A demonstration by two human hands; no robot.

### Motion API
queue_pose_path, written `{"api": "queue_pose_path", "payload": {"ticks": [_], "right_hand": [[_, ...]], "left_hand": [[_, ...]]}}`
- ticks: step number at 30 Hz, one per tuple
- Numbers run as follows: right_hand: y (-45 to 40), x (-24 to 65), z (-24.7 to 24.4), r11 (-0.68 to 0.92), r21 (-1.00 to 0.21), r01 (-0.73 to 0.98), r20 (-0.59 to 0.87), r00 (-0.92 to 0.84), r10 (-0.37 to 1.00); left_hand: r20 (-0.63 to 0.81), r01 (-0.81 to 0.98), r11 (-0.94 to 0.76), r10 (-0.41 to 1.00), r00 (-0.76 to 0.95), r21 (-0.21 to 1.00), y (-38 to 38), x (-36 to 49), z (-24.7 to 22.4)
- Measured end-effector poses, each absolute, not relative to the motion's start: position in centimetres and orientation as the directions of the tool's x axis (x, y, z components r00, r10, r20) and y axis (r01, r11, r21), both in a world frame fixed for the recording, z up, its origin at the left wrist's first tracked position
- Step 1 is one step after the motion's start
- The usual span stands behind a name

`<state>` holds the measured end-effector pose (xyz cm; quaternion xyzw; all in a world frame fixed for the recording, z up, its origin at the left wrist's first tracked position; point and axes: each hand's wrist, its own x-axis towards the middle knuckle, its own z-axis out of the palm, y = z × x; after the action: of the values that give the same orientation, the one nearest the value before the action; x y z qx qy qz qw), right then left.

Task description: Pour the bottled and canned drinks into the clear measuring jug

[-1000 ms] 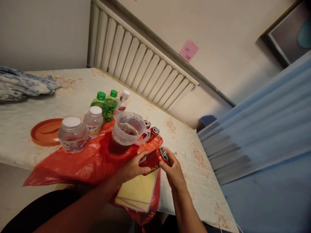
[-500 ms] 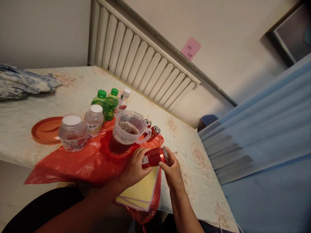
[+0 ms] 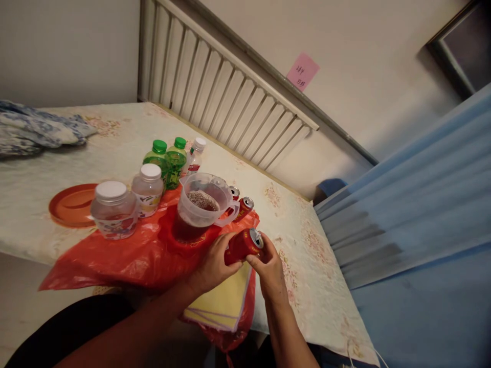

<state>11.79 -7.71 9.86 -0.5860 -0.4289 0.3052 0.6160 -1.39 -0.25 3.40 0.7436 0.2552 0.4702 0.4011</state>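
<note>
Okay, so, small change just now: red can rolled round compared with half a second ago, barcode out of sight, metal top facing the camera more. Tab sticking up and a dark opening beside it, so probably opened already, going by looks. No way to tell how full.

Left hand curled round the lower part of the can, thumb underneath. Right hand closed in at the top end, thumb and fingers near the rim. Neither one spread open. Can tilted, held up just in front of the clear pitcher, with dark, foamy liquid inside. Nothing pouring.

As for the worktop: pale floral cover, red plastic bag spread under the pitcher, folded yellow cloth by the near edge. Two more cans behind the pitcher handle, tops open. Over to the left, two white-lidded jars, an orange disc, then two green-capped bottles and a white-capped bottle further back. Bunched blue-and-white fabric at the far left.

Room-wise: white radiator, pink note on the wall, blue curtain to the right.
</note>
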Motion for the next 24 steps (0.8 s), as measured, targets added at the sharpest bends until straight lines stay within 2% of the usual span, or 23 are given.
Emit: {"api": "queue_pose_path", "payload": {"ticks": [3, 6, 9, 14, 18, 24], "right_hand": [[-7.8, 11.8, 9.7, 0.118, -0.991, 0.068, 0.135, 0.354, 0.926], [-7.9, 11.8, 9.2, 0.075, -0.987, 0.143, 0.128, 0.413, 0.902], [-8.1, 11.8, 8.9, 0.038, -0.972, 0.230, 0.144, 0.462, 0.875], [-8.4, 12.6, 10.3, 0.023, -0.941, 0.336, 0.178, 0.437, 0.881], [-8.3, 13.6, 12.0, 0.008, -0.897, 0.441, 0.221, 0.435, 0.873], [-7.9, 13.7, 11.8, 0.042, -0.921, 0.386, 0.225, 0.444, 0.867]], "left_hand": [[0.401, -0.071, -0.423, 0.774, 0.489, 0.903, -0.1, -1.5, 3.9], [0.359, -0.088, -0.374, 0.759, 0.543, 0.923, -0.1, -1.4, 3.6], [0.349, -0.070, -0.375, 0.757, 0.553, 0.924, -0.2, -1.2, 3.1], [0.325, -0.070, -0.349, 0.758, 0.565, 0.935, -0.2, -1.3, 3.2], [0.362, -0.097, -0.377, 0.738, 0.570, 0.921, -0.3, -1.3, 3.4], [0.393, -0.095, -0.422, 0.706, 0.590, 0.901, -0.4, -1.2, 3.0]]}}
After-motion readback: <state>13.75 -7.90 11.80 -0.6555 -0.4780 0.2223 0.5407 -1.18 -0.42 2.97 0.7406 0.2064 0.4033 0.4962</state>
